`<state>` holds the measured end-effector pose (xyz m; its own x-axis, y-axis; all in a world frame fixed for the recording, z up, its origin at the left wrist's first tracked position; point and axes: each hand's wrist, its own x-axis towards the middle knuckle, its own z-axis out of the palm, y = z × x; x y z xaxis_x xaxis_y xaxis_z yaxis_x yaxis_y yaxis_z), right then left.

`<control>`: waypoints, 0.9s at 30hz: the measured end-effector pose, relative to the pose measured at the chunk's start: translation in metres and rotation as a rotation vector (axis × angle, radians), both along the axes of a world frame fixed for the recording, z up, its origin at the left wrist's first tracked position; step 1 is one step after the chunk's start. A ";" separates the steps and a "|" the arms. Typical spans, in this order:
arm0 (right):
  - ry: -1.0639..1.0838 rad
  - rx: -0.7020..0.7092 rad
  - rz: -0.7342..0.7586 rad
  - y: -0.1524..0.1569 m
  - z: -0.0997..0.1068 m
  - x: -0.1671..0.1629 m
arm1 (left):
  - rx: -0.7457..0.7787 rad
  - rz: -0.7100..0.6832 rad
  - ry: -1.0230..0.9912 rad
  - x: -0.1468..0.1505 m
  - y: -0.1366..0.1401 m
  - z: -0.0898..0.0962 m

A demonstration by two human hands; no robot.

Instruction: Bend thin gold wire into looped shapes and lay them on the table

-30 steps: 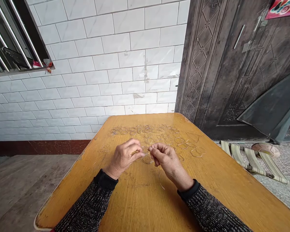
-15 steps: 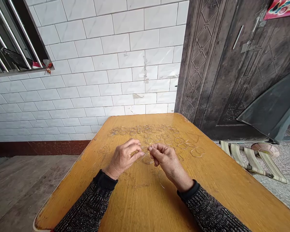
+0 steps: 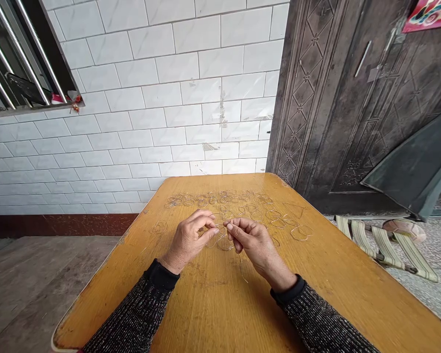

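My left hand (image 3: 193, 240) is closed in a pinch above the middle of the wooden table (image 3: 202, 314), its thumb and forefinger on a thin wire (image 3: 224, 249) bent into loops. Facing it, my right hand (image 3: 253, 245) pinches the same wire between thumb and forefinger, fingers curled. A loose wire tail hangs below my right hand. The loops lie between and beneath the fingertips, so where the held wire ends and the ones on the table begin is hard to make out.
Several looped wire pieces (image 3: 224, 197) lie in a row across the far part of the table. More wire loops (image 3: 300, 232) lie to the right, and one small wire coil (image 3: 158, 227) to the left. A striped-webbing folding stool (image 3: 385, 245) stands on the floor at right.
Both hands stay nearly in place, pinching the wire. The left thumb shifts slightly, and the hanging wire tail moves a little to the left. The view has shifted slightly.
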<state>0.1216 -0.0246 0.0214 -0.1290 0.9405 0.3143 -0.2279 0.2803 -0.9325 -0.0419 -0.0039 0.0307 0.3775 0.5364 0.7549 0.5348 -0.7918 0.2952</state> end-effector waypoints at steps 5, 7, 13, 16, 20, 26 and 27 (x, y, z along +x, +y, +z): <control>0.082 -0.040 0.003 0.000 0.002 0.000 | -0.007 0.009 0.005 0.001 -0.001 -0.001; 0.117 -0.053 0.005 0.000 0.001 0.000 | -0.020 0.008 0.000 0.002 -0.001 -0.002; 0.196 -0.076 0.055 0.001 0.000 -0.001 | -0.137 -0.024 -0.056 0.004 -0.003 -0.004; 0.183 -0.048 0.084 0.001 0.000 0.001 | -0.267 -0.084 -0.156 0.005 -0.007 -0.001; 0.069 -0.031 0.110 -0.001 0.000 0.001 | -0.391 -0.144 -0.259 0.005 -0.009 0.004; -0.081 -0.058 0.189 -0.003 0.000 0.000 | -0.096 -0.040 -0.024 0.002 -0.004 0.001; -0.096 -0.061 0.200 -0.003 0.000 0.000 | -0.063 -0.025 -0.004 0.001 -0.004 0.000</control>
